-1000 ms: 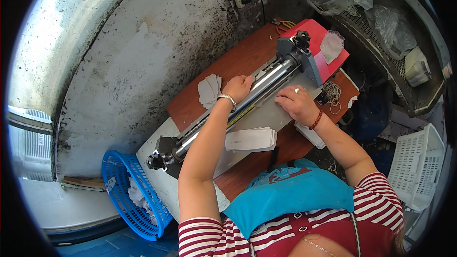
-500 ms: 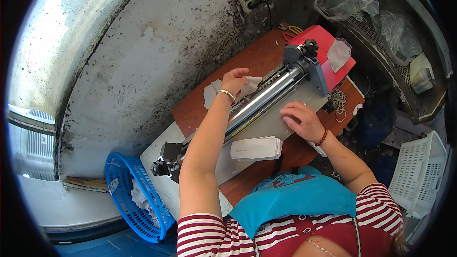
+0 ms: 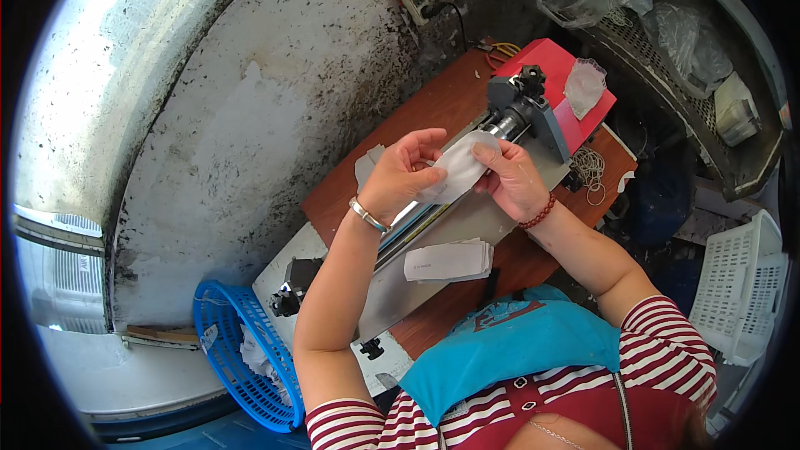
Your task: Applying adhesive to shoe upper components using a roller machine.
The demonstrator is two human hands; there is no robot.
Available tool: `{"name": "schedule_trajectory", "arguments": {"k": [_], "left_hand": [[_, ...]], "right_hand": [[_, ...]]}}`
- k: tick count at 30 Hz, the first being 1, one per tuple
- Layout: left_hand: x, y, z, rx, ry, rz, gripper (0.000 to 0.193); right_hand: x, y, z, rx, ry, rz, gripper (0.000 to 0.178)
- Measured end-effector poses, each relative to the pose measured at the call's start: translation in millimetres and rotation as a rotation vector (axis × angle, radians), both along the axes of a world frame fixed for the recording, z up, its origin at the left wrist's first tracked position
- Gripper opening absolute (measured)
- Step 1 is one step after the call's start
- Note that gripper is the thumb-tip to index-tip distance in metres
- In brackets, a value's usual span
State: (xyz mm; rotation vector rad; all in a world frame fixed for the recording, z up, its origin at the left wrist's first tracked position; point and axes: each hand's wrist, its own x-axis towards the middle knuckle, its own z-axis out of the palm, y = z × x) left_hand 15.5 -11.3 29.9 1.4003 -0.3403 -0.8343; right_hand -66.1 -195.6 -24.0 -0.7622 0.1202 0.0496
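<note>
Over the steel roller of a machine [image 3: 500, 129], a thin white oblong piece [image 3: 460, 171] is held up, paper or fabric, I cannot tell which. My right hand [image 3: 512, 182] pinches its right end, thumb on top. My left hand [image 3: 404, 171] has its thumb at the piece's left end and its other fingers bent, partly apart. A neat stack of similar white pieces [image 3: 450, 261] lies on the machine's grey metal plate [image 3: 367, 307], nearer my body. Behind my left hand, another white piece [image 3: 367, 164] shows in part beyond the roller.
A blue basket [image 3: 250, 358] with crumpled white pieces stands at the left. The machine's red housing [image 3: 546, 75] carries a clear bag. At the right are a coil of string [image 3: 590, 168], a white basket [image 3: 737, 287] and a shelf with plastic bags [image 3: 687, 46]. A stained wall [image 3: 250, 133] rises behind.
My left hand has come back from beyond the roller with a white piece. My right hand has lifted off the plate, moved up and left, and taken hold of its other end.
</note>
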Motion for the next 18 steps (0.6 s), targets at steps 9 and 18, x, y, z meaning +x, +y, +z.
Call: {"name": "schedule_trajectory", "arguments": {"k": [9,18], "left_hand": [[20.0,26.3,-19.9,0.175,0.032,0.060,0.009],[49.4,39.7,0.3,0.234,-0.078,0.060,0.014]], "right_hand": [[-1.1,1.7,-9.3,-0.073,-0.019,-0.091,0.023],[-6.6,5.7,-21.8,-0.068,0.149,0.060,0.029]]}}
